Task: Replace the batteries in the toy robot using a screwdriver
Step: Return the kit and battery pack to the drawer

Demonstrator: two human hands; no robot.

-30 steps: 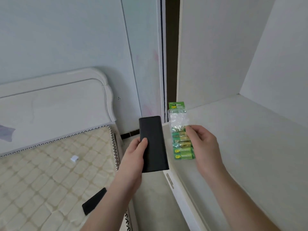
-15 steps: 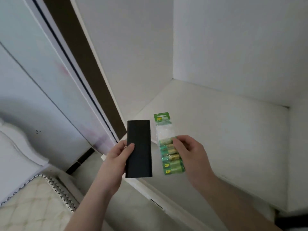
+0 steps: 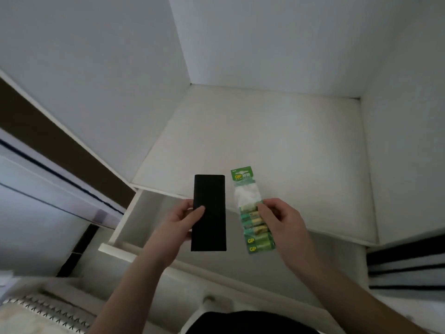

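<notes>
Centre frame: left hand grips a flat black case, thumb across its front. Right hand pinches a green battery pack just beside it, batteries in lower part, over white shelf. Open drawer below.
</notes>
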